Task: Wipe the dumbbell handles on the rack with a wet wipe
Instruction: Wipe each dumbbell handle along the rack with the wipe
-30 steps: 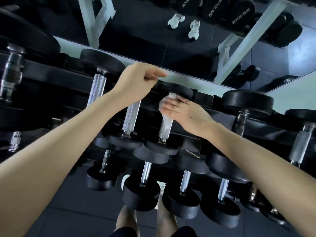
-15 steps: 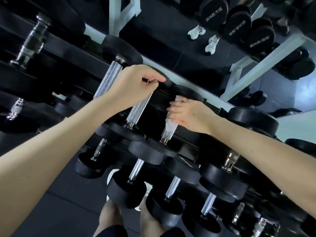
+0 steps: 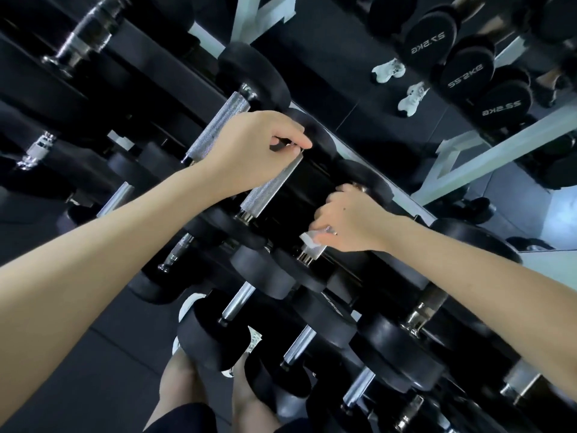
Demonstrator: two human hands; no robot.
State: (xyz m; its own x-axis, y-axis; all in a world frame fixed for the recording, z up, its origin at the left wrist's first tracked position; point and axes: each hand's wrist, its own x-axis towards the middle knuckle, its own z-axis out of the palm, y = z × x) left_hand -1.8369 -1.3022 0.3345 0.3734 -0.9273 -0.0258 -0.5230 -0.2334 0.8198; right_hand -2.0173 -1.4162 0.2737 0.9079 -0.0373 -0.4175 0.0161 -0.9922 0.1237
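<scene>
On my feed the right hand (image 3: 346, 217) is curled round a handle (image 3: 317, 253) on the top row, fingers closed over it and pressing the wipe (image 3: 310, 240) against the metal. A white corner of the wipe shows just below the fingertips, near the lower collar. How far it wraps round the bar I can't tell, since the hand covers it.

The left hand (image 3: 253, 154) sits one dumbbell over. Its fingers are curled, and thumb and forefinger pinch the top end of the next handle (image 3: 271, 192), a knurled bar that runs down and left from under the palm. Beyond it, further left, lies a third handle (image 3: 218, 126), knurled as well and untouched.

All three lie tilted across the black rack (image 3: 146, 73), their rubber heads packed close. A lower row (image 3: 239, 301) with smooth chrome bars sits under my forearms. My legs (image 3: 181, 385) stand just beside that row on the dark floor (image 3: 93, 354). Behind the rack a mirror (image 3: 343, 98) shows white shoes (image 3: 388, 70) and more dumbbells with reversed weight labels.
</scene>
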